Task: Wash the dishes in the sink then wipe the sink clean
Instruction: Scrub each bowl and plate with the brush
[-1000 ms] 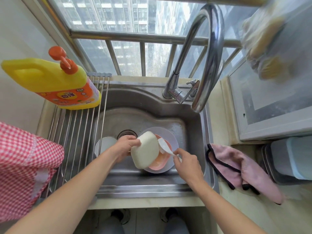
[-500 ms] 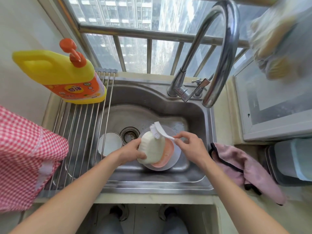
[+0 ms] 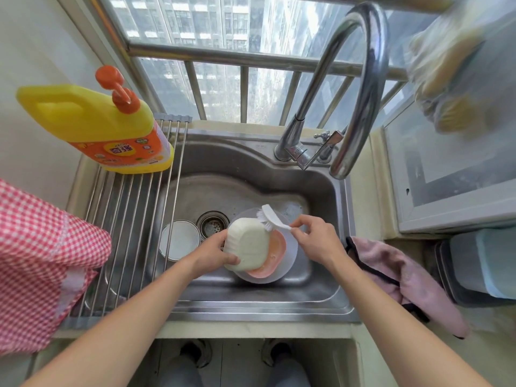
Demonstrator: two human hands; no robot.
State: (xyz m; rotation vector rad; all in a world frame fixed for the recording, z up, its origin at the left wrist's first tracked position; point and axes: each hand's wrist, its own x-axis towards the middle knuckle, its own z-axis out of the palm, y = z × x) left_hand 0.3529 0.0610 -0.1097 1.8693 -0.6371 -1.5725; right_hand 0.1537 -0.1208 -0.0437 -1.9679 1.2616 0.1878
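Note:
Over the steel sink (image 3: 321, 275), my left hand (image 3: 215, 254) grips a cream square bowl (image 3: 247, 243), tilted with its underside toward me. My right hand (image 3: 314, 238) pinches the handle of a white dish brush (image 3: 272, 217), whose bristles touch the bowl's upper right edge. Beneath the bowl a pink dish (image 3: 275, 254) lies on a white plate (image 3: 290, 263) on the sink floor. A small white bowl (image 3: 180, 240) stands left of the drain (image 3: 212, 224).
A yellow detergent bottle (image 3: 92, 127) stands on the roll-up drying rack (image 3: 131, 219) over the sink's left side. The curved faucet (image 3: 360, 88) arches above the right rear. A pink cloth (image 3: 405, 280) lies on the right counter, a red checked cloth (image 3: 36, 261) at left.
My right hand lifted the brush from the bowl's lower right side to its top edge. My left hand shifted its grip lower on the bowl. The view moved closer.

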